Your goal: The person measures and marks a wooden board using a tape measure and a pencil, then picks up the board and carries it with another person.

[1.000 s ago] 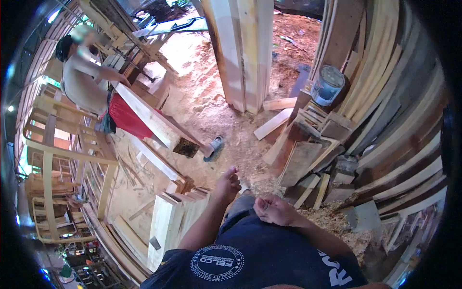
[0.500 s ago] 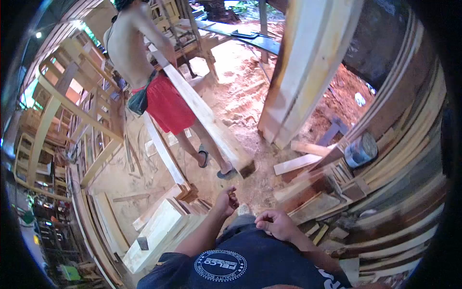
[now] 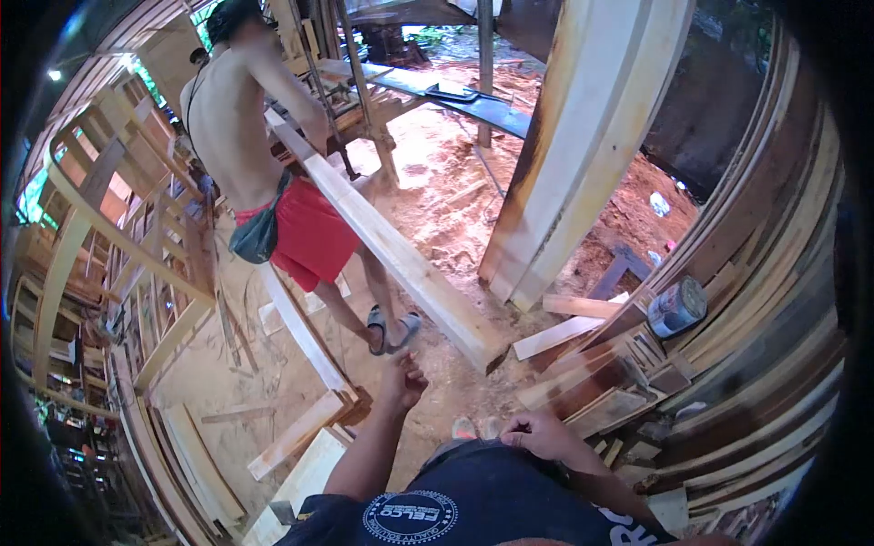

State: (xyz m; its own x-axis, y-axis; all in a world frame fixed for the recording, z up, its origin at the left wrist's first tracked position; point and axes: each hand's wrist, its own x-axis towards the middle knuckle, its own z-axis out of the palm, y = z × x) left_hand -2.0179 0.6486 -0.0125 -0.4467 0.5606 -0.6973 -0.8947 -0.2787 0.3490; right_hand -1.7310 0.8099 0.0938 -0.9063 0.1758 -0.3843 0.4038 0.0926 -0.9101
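My left hand (image 3: pixel 401 384) is raised in front of me with its fingers curled in, and nothing shows in it. Close to my waist, by the hem of my dark shirt (image 3: pixel 473 487), my right hand (image 3: pixel 539 435) has its fingers bent, also with nothing visible in them. Beyond my hands, the lower end of a long wooden beam (image 3: pixel 401 250) slants down toward me. A person in red shorts (image 3: pixel 300 241) stands beside it and holds its upper part. Neither of my hands touches the beam.
Thick planks (image 3: pixel 583 155) lean upright at the right. A paint-smeared can (image 3: pixel 678 307) sits among stacked boards (image 3: pixel 756 391). Curved wooden frames (image 3: pixel 127 237) stand at the left. Squared timber (image 3: pixel 314 464) lies near my left arm, and sawdust covers the ground (image 3: pixel 209 364).
The beam's lower end has shifted right and toward me in view. The person's feet have moved closer together. My left hand has moved left and slightly up, my right slightly right and down.
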